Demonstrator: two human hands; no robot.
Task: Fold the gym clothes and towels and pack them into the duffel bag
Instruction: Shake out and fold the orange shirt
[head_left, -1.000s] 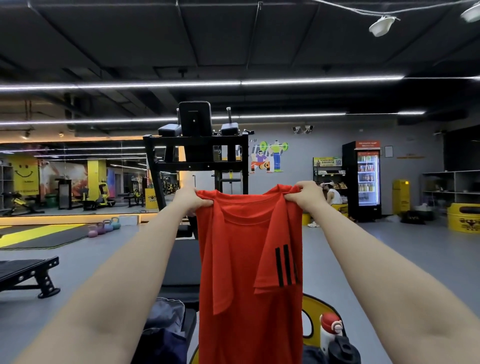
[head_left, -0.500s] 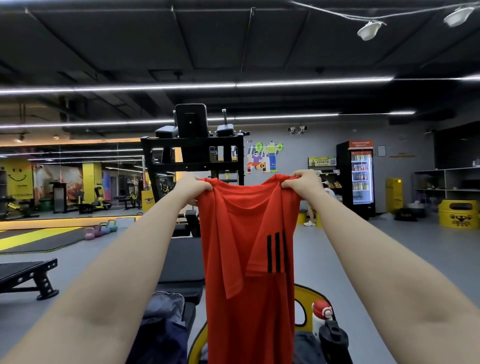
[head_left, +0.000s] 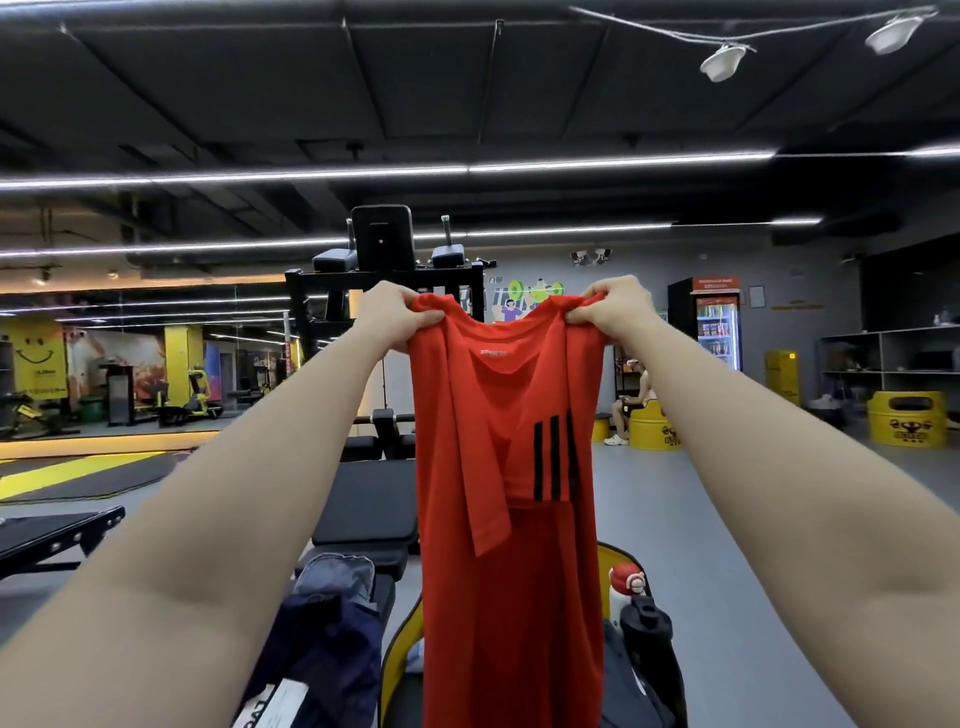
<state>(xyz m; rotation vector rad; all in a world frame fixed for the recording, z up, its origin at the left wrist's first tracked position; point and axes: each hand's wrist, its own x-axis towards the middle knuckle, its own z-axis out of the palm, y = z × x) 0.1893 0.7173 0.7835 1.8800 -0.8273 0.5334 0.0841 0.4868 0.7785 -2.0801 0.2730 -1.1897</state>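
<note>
Red cloth hangs in the air: the shirt (head_left: 511, 519) is held up high by its two shoulders. The left hand (head_left: 390, 318) pinches the left shoulder, and the right hand (head_left: 613, 306) pinches the right one, so both hands are clamped on the shirt and stand apart. Both sleeves are tucked in over the front, one with three black stripes, so the shirt hangs as one long narrow strip.

A second ago the hands were closer together and the top edge was bunched. Now they have pulled a little wider and the collar lies flatter. That likely means the side folds are done and the shirt is being straightened. The next step is probably to fold the long strip in half, then put it away.

Below the shirt sits the duffel bag (head_left: 400, 639), black with a yellow lining, and it looks open. Two bottles (head_left: 641, 618) stand at its right side. Dark blue clothes (head_left: 332, 623) lie in a heap on the worktop (head_left: 366, 501), a black padded gym bench, just left of the bag; they seem not yet folded.
</note>
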